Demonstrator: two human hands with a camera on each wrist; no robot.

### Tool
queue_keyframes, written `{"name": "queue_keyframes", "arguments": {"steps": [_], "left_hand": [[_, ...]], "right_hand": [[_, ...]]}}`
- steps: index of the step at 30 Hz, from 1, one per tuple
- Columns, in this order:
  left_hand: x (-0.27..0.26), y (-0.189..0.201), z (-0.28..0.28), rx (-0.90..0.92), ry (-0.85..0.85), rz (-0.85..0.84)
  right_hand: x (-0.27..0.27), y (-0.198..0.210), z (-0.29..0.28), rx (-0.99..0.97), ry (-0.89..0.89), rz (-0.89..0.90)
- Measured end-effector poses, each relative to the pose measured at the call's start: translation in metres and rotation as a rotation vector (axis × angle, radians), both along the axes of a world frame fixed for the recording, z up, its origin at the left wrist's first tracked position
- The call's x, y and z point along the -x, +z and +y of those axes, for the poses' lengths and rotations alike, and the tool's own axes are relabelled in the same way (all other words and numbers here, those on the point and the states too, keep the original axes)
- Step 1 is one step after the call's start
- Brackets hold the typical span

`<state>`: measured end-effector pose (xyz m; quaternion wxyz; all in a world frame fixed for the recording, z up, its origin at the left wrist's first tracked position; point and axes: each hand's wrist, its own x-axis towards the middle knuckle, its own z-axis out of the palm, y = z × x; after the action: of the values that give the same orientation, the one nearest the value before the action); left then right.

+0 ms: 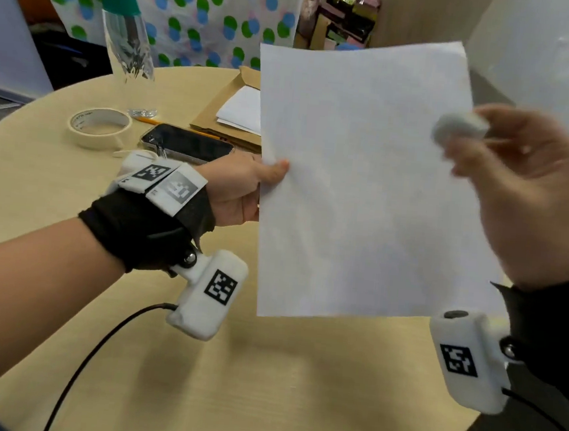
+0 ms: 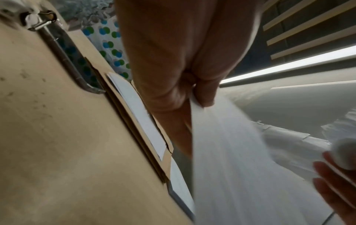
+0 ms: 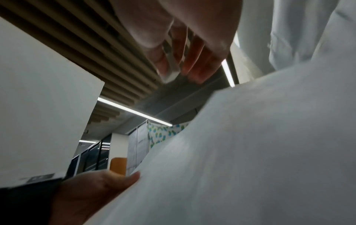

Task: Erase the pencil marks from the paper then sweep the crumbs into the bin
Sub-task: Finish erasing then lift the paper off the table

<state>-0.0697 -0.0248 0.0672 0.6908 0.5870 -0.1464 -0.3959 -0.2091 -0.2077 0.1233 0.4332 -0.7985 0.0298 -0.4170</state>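
Note:
A white sheet of paper is held up off the round table, tilted toward me. My left hand pinches its left edge, thumb on the front; the left wrist view shows the same pinch on the paper. My right hand, blurred, sits at the sheet's right edge and grips a white eraser between thumb and fingers. The right wrist view shows the eraser in the fingertips above the paper. No pencil marks show on the sheet. No bin is in view.
On the beige table lie a roll of masking tape, a phone, a yellow pencil, a clear plastic bottle and a brown envelope with white sheets. A dotted curtain hangs behind.

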Motion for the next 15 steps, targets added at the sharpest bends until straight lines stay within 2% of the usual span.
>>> {"name": "queue_keyframes", "arguments": {"steps": [3,7,10,12,15], "left_hand": [[0.005,-0.009,0.003,-0.071,-0.006,0.013],[0.013,-0.03,0.013,-0.217,-0.017,0.031],[0.018,-0.043,0.02,-0.31,-0.016,0.042],[0.019,-0.048,0.023,-0.372,-0.03,0.001],[0.017,-0.054,0.027,-0.515,-0.085,-0.237]], "right_hand": [[-0.005,-0.023,0.01,-0.119,0.138,0.336],[-0.012,-0.067,0.025,-0.415,0.258,0.73],[-0.019,-0.093,0.039,-0.653,0.301,0.818],[-0.024,-0.105,0.047,-0.708,0.269,0.853],[-0.031,-0.115,0.053,-0.714,0.213,0.86]]}}
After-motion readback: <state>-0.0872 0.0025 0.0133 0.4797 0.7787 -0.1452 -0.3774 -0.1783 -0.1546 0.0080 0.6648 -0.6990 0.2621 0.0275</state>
